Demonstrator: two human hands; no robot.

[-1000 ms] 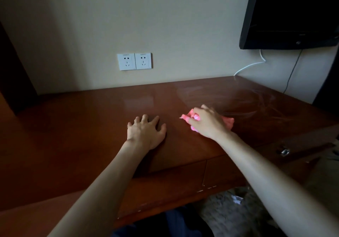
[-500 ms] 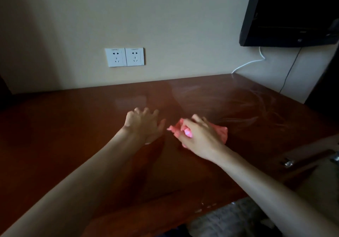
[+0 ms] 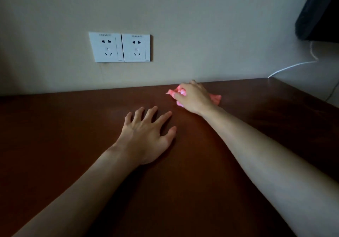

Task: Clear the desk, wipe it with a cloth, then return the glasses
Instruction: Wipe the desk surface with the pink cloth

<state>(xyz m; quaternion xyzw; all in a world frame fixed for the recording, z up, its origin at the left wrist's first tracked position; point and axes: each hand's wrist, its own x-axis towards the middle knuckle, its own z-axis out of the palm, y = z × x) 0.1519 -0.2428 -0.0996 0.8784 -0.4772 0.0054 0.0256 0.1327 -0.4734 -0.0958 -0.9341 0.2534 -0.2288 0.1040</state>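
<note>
Fingers of the right hand (image 3: 193,97) were curled over the pink cloth (image 3: 215,98) at the desk's (image 3: 55,145) back edge; the left hand (image 3: 146,136) was spread flat, empty. Overlapping strokes along that edge would probably be best applied with even pressure.

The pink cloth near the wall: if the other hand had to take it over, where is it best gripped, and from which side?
Probably the loose end of the pink cloth sticking out to the right of the right hand, which covers the bunched middle. Pinch it from above and the right; the wall close behind blocks a rear approach. The left hand lies flat on the desk.
</note>
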